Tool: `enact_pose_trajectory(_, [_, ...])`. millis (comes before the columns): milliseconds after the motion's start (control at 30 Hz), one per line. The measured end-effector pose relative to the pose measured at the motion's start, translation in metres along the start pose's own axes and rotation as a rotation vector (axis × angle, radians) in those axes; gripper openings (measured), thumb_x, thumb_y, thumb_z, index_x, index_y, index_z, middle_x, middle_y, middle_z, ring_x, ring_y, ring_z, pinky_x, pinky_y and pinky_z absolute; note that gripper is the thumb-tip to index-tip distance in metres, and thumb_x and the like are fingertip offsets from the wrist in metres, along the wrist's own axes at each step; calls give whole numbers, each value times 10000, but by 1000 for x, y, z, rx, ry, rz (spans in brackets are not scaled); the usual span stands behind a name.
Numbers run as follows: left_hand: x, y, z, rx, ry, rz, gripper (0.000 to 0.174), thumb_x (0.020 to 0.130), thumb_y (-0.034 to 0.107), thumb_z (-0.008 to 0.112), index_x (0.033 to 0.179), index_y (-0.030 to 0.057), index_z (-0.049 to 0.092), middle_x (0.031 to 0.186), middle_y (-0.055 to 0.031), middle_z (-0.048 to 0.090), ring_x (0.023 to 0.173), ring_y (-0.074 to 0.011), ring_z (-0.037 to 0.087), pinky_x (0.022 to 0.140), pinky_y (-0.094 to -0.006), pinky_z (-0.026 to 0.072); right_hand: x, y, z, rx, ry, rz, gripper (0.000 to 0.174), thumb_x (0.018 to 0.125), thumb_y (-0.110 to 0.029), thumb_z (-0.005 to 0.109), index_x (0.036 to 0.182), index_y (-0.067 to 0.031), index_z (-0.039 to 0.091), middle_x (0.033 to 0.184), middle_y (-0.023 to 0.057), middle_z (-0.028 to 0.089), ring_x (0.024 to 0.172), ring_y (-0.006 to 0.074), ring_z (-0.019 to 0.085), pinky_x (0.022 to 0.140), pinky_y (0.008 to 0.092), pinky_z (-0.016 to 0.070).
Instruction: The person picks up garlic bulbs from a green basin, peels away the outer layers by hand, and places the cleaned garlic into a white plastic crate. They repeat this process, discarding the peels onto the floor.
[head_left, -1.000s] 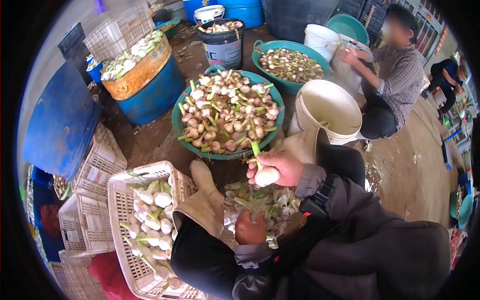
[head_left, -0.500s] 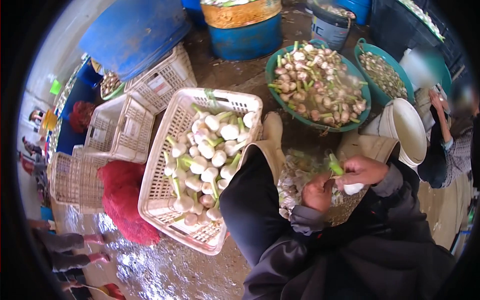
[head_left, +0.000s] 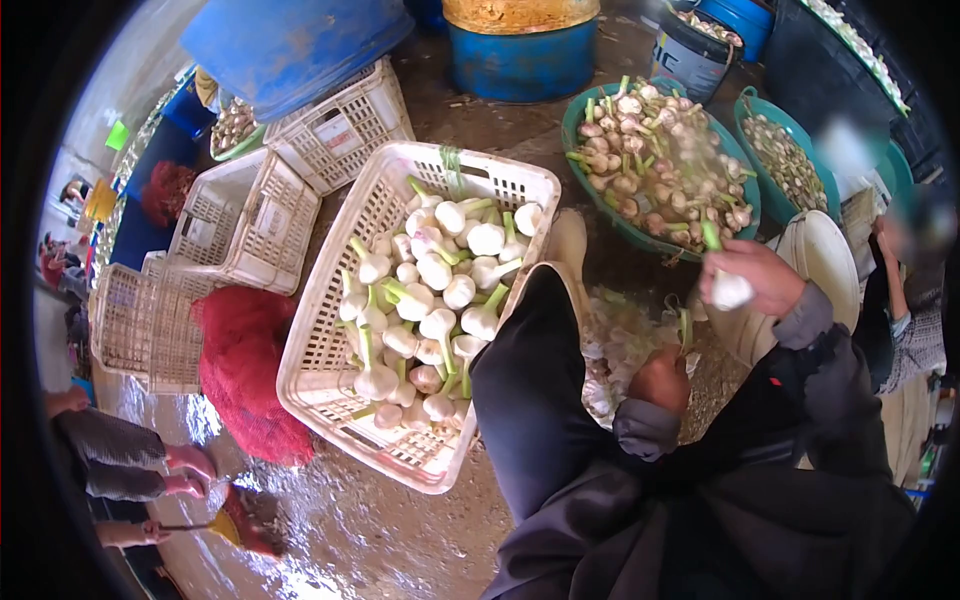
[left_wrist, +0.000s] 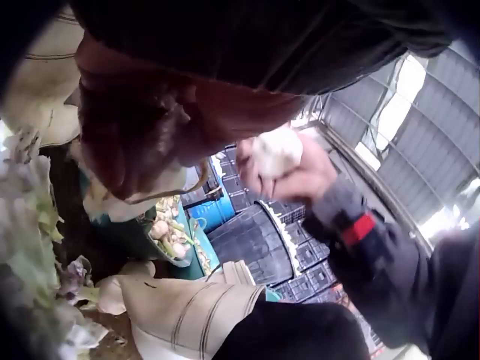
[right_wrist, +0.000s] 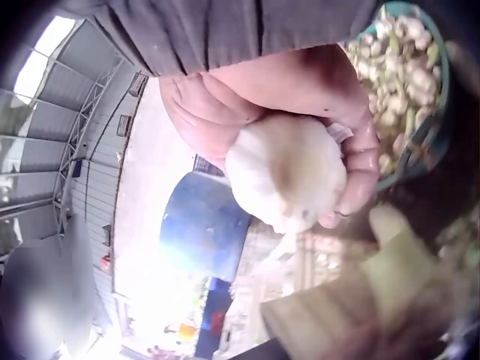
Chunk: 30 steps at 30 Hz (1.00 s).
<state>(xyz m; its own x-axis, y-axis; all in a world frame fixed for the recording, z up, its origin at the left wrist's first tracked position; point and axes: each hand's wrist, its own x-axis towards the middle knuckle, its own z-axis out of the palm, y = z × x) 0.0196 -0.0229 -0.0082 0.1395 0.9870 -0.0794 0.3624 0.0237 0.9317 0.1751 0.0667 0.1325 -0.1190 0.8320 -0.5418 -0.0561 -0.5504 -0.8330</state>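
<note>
My right hand (head_left: 760, 278) grips a white garlic bulb (head_left: 732, 292) with its short green stem pointing up. In the right wrist view the fingers curl round the bulb (right_wrist: 285, 172), root side showing. Lower and to the left, apart from it, my left hand (head_left: 660, 382) is curled, with a thin greenish strip of peel (head_left: 685, 326) at its fingertips. That strip arcs below the dark, shadowed left hand (left_wrist: 142, 135) in the left wrist view. Beneath the hands lies a heap of peelings (head_left: 605, 350). A white crate (head_left: 300, 385) of cleaned bulbs stands left of the leg.
A green tub (head_left: 745, 150) of unpeeled garlic stands ahead, a white bucket (head_left: 835, 265) at the right. Empty white crates (head_left: 235, 215) and a red mesh sack (head_left: 245, 370) are at the left. Another person (head_left: 915, 310) sits at the far right.
The head view has swung left since a second ago, bringing the crate nearer the middle. Both hands were together over the bulb half a second ago; the right has moved up and away with it.
</note>
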Motion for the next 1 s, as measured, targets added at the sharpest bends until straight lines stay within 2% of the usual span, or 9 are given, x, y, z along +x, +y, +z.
enact_pose_trajectory(167, [-16, -60, 34, 10, 85, 217, 221, 847, 158, 536, 1022, 50, 618, 893, -160, 641, 758, -289, 622, 633, -384, 494, 20, -30, 127, 236, -505, -109, 374, 886, -219, 567, 1137, 56, 536, 1019, 189, 627, 932, 292, 639, 830, 388, 520])
enact_pose_trajectory(200, [-13, -55, 21, -59, 72, 159, 221, 849, 151, 526, 1021, 46, 615, 889, -162, 639, 758, -295, 621, 632, -388, 492, 25, -30, 145, 89, -660, -321, 437, 907, -281, 543, 1194, 47, 510, 1063, 176, 617, 953, 246, 621, 851, 341, 489])
enact_pose_trajectory(300, [-10, -41, -5, -248, -52, 28, 222, 852, 130, 496, 1018, 33, 606, 878, -169, 633, 758, -312, 616, 628, -400, 488, 32, -41, 183, -240, -580, -280, 447, 940, -362, 488, 1135, 39, 519, 1041, 114, 602, 945, 156, 561, 821, 280, 458])
enact_pose_trajectory(367, [-10, -32, -14, -267, -129, 44, 224, 854, 115, 475, 1016, 24, 600, 870, -173, 629, 758, -324, 613, 626, -408, 485, 46, -30, 167, -531, -503, -417, 414, 933, -349, 508, 1099, 30, 524, 1038, 103, 603, 962, 153, 566, 840, 286, 462])
enact_pose_trajectory(400, [-11, -26, -13, -234, -156, 89, 225, 855, 108, 465, 1015, 20, 597, 867, -175, 628, 758, -330, 612, 624, -412, 484, 59, -7, 150, -537, -446, -599, 377, 908, -391, 539, 992, -25, 562, 838, 31, 591, 733, 149, 546, 703, 311, 486])
enact_pose_trajectory(533, [-17, -3, -4, 4, -88, 288, 236, 840, 69, 430, 1000, 18, 596, 824, -192, 613, 716, -370, 594, 594, -440, 473, 67, 19, 57, -505, -489, -135, 355, 896, -348, 573, 1053, -30, 563, 897, 30, 602, 777, 113, 578, 646, 271, 505])
enact_pose_trajectory(667, [-19, 1, -4, 212, -59, 368, 238, 798, 25, 448, 968, 51, 613, 750, -176, 594, 638, -377, 574, 536, -453, 458, 78, 27, -34, -613, -131, 31, 302, 857, -314, 612, 1005, -53, 581, 839, -1, 574, 709, 89, 535, 573, 248, 473])
enact_pose_trajectory(833, [-13, 14, -9, 232, -189, 229, 177, 779, 93, 579, 943, 53, 632, 816, -196, 626, 738, -384, 613, 638, -444, 497, 101, 27, -110, -865, 209, 8, 312, 790, -284, 653, 975, -37, 609, 846, 83, 639, 776, 180, 614, 663, 329, 492])
enact_pose_trajectory(1000, [-1, 29, -12, 228, -261, 164, 223, 756, 110, 635, 959, 21, 607, 896, -198, 620, 811, -377, 606, 695, -426, 495, 138, 43, -132, -1144, 253, -178, 325, 768, -245, 654, 1017, -43, 600, 933, 144, 642, 859, 289, 615, 754, 377, 473])
